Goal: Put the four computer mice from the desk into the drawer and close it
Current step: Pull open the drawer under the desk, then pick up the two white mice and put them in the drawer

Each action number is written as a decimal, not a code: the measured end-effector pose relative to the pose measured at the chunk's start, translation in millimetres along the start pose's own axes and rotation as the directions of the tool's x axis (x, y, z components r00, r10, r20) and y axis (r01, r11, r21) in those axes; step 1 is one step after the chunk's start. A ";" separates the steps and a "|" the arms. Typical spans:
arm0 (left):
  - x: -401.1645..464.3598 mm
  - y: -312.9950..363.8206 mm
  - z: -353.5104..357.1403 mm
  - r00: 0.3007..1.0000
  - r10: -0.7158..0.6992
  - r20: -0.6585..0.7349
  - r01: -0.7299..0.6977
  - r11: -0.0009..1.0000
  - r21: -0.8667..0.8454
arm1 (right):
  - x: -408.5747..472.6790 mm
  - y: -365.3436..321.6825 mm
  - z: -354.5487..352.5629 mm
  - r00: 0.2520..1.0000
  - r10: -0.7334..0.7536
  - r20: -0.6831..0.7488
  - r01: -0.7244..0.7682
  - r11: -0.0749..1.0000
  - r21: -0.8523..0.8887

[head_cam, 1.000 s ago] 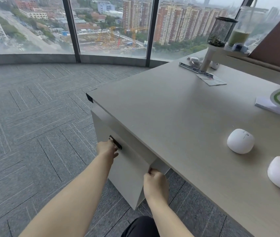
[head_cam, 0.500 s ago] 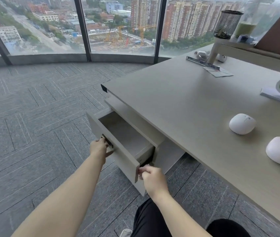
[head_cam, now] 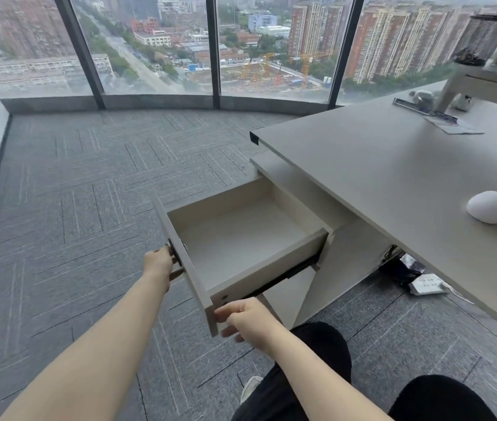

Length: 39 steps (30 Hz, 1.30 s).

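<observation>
The top drawer (head_cam: 298, 243) of the pale desk pedestal stands pulled far out, and its inside is bare. My left hand (head_cam: 159, 264) grips the handle on the drawer front. My right hand (head_cam: 247, 317) holds the front panel's lower right corner. One white computer mouse (head_cam: 491, 206) lies on the desk (head_cam: 393, 165) at the right edge of view. Two small whitish objects (head_cam: 420, 94) at the desk's far end are too blurred to name. Other mice are out of frame.
A white riser shelf (head_cam: 484, 83) at the far right carries a black mesh pen cup (head_cam: 481, 38). A ruler and a card (head_cam: 441, 120) lie near it. A power strip and cables (head_cam: 417, 281) sit on the carpet under the desk. Floor-to-ceiling windows stand beyond.
The drawer went from shut to pulled far out, drawn by both hands. My view swung left, so the second white mouse has left the frame.
</observation>
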<state>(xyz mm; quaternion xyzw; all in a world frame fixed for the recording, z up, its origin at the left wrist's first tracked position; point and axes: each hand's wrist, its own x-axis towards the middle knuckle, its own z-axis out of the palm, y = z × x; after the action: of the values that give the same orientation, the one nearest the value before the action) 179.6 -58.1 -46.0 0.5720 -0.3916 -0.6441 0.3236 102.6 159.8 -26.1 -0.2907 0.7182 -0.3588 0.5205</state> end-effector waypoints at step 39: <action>-293.3 -15.4 421.0 0.194 0.223 0.955 -0.980 0.091 0.178 | -194.4 57.0 -351.1 0.304 -0.060 -0.951 -0.492 0.845 -0.211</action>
<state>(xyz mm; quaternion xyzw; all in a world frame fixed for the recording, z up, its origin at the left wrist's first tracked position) -196.8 259.6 98.8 0.0508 -0.9517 -0.2898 0.0883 -179.4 421.0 102.6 -0.0432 0.9789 -0.1974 -0.0299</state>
